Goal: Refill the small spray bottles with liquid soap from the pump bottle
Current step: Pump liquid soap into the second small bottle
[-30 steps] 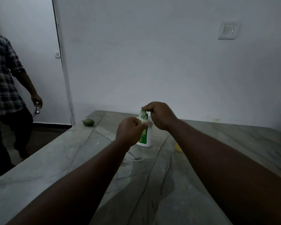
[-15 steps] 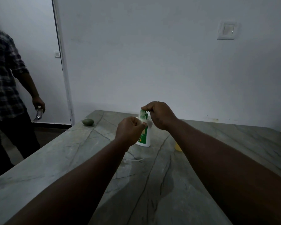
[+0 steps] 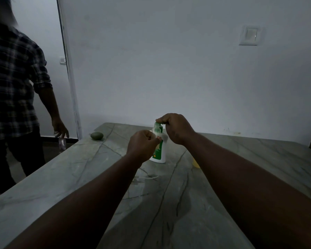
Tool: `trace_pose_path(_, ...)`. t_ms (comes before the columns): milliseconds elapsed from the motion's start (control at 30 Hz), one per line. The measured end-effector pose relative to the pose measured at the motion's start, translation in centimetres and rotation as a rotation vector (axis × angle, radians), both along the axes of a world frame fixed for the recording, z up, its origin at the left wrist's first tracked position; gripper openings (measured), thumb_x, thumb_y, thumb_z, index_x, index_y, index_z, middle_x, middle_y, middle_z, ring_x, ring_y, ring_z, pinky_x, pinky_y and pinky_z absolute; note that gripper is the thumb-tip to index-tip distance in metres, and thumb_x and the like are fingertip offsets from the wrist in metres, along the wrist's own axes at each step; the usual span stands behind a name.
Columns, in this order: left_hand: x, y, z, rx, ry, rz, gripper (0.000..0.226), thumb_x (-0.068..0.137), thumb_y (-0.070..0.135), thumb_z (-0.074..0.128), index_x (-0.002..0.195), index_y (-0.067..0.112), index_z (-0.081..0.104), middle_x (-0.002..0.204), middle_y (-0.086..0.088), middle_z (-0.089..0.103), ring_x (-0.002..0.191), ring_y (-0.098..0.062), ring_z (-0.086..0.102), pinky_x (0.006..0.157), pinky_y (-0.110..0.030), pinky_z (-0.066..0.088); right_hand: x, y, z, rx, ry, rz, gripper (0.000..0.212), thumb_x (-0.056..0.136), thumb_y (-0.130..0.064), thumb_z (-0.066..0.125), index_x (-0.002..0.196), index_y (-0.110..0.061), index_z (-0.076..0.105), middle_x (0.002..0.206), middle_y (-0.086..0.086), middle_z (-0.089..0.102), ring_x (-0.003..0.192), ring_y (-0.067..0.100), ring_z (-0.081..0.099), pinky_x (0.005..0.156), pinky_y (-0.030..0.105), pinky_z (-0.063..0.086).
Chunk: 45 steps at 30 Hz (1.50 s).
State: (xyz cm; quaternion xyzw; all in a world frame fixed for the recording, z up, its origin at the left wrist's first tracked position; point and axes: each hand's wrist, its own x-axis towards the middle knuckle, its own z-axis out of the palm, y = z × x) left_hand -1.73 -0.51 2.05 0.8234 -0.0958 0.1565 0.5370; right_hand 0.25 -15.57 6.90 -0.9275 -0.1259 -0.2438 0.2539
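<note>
Nearest, two bare forearms stretch out over the grey veined counter (image 3: 79, 168). One thin white piece (image 3: 148, 177) lies on the stone at 12 o'clock, just short of the hands. The left hand (image 3: 144, 148) has its fingers curled tight, pinching what looks like one small pale bottle (image 3: 163, 137), blurred, against the shoulder of the one pump bottle (image 3: 160, 153), which stands upright at 12 o'clock. The right hand (image 3: 176, 128) sits above, fingers bent over the green pump head (image 3: 157, 125). One yellow thing (image 3: 196, 164) peeks from behind the right forearm at 1 o'clock. One green oval lump (image 3: 97, 136) lies at 11 o'clock. One other person (image 3: 13, 78) in a checked shirt stands at 10 o'clock. One wall switch (image 3: 250, 35) hangs at 1 o'clock.
</note>
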Motion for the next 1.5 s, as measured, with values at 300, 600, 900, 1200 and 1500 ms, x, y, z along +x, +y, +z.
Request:
trace_pose_path(300,0.1,-0.1,0.7,-0.025,-0.01,-0.009,0.025,0.092,0.028,0.076,0.089,0.003,0.073,0.088,-0.014,0.077,0.087,-0.034,0.075,0.085,-0.055,0.061,0.2,-0.5,1.7,-0.058,0.0,0.009,0.047,0.096,0.008,0.045,0.129,-0.012,0.071,0.139,0.009,0.065,0.13,0.022,0.059,0.112,0.035,0.045)
trace_pose_path(600,0.3,-0.1,-0.2,-0.024,-0.009,-0.006,0.029,0.092,0.027,0.075,0.091,-0.002,0.071,0.089,-0.019,0.076,0.088,-0.039,0.074,0.08,-0.054,0.06,0.5,-0.3,0.6,-0.02,0.019,0.007,0.048,0.095,0.009,0.044,0.128,-0.011,0.072,0.138,0.009,0.066,0.13,0.024,0.059,0.112,0.04,0.047)
trace_pose_path(900,0.5,0.0,0.4,-0.043,-0.014,0.002,0.022,0.091,0.029,0.076,0.088,0.007,0.074,0.085,-0.01,0.077,0.084,-0.029,0.075,0.083,-0.051,0.063,0.5,-0.3,1.4,-0.056,-0.021,-0.002,0.043,0.097,0.004,0.046,0.126,-0.012,0.073,0.136,0.009,0.067,0.127,0.023,0.06,0.11,0.036,0.047)
trace_pose_path(1200,0.5,-0.1,-0.1,-0.01,-0.004,0.011,0.023,0.092,0.03,0.076,0.087,0.008,0.074,0.085,-0.009,0.077,0.083,-0.028,0.075,0.079,-0.049,0.062,0.3,-0.2,0.9,-0.043,0.011,-0.001,0.046,0.095,0.008,0.045,0.129,-0.011,0.071,0.139,0.01,0.065,0.131,0.023,0.058,0.112,0.038,0.046)
trace_pose_path(1500,0.6,0.4,-0.1,-0.015,-0.006,0.016,0.021,0.09,0.029,0.077,0.088,0.009,0.075,0.083,-0.006,0.077,0.08,-0.023,0.075,0.079,-0.048,0.063,0.4,-0.1,1.0,-0.063,0.004,-0.018,0.046,0.095,0.006,0.045,0.129,-0.012,0.071,0.139,0.009,0.065,0.131,0.024,0.058,0.112,0.039,0.046)
